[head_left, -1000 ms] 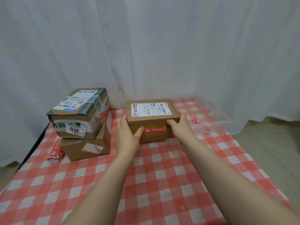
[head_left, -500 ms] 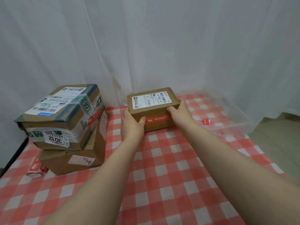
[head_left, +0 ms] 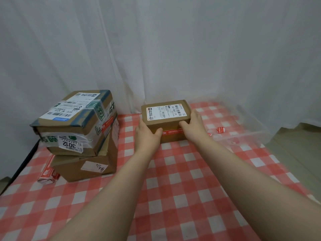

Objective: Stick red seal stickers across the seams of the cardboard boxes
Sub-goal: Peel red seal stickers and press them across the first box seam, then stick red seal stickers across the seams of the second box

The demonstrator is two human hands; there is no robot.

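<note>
A small cardboard box point(head_left: 165, 119) with a white shipping label on top sits at the far middle of the checked table. A red seal sticker point(head_left: 172, 131) runs across its front face. My left hand point(head_left: 147, 136) grips the box's left front corner, thumb on the front. My right hand point(head_left: 193, 125) grips its right side. Two bigger cardboard boxes are stacked at the left: the taped upper box point(head_left: 74, 122) lies on the lower box point(head_left: 86, 164). A red sticker point(head_left: 108, 124) shows on the upper box's right side.
A roll of red stickers point(head_left: 48, 173) lies left of the stack. A clear plastic tray point(head_left: 243, 131) at the right holds loose red stickers point(head_left: 221, 130). White curtains hang behind the table point(head_left: 173, 180). The floor shows beyond the table's right edge.
Both hands have kept hold of the small box and pushed it a little farther back on the table. The view has shifted closer and to the left.
</note>
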